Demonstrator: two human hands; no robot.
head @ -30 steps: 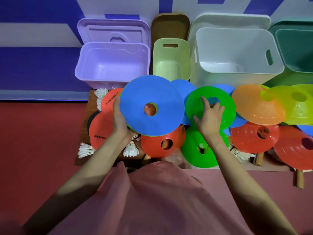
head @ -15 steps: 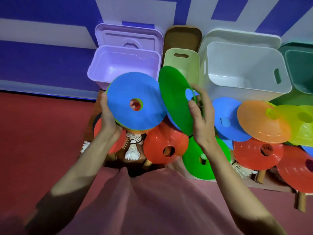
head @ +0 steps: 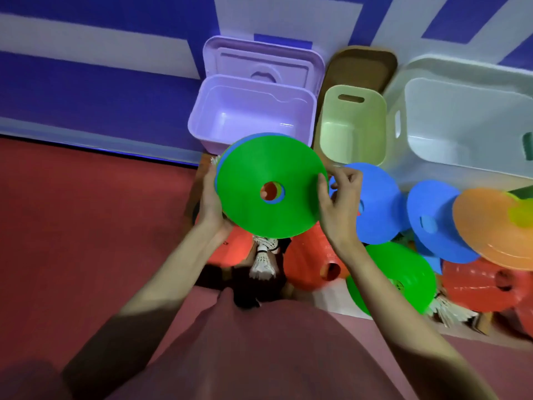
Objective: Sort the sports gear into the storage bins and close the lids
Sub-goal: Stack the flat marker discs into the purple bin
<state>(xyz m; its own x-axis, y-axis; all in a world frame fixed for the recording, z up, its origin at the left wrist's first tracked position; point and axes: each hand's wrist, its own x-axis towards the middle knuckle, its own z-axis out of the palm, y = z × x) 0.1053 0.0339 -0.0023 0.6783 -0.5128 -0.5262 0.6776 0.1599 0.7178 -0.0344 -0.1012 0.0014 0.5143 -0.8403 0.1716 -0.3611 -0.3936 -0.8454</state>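
Dim room, saturated colours, soft blur, wide-angle bending

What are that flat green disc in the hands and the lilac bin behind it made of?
The flat green disc cone looks like soft matte plastic or rubber: even colour, no glare, thin rim. The open lilac storage bin looks like hard moulded plastic, with a slight sheen on its smooth inner walls.

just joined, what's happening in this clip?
A person is sorting flat plastic disc cones. The left hand holds a small stack with a green disc cone on top and a blue one just under it; the right hand grips the stack's right edge. The stack is held in front of the open lilac plastic bin, not yet in it. More blue, orange, red and green discs and white shuttlecocks lie loose below. The pale green bin and white bin are open too.
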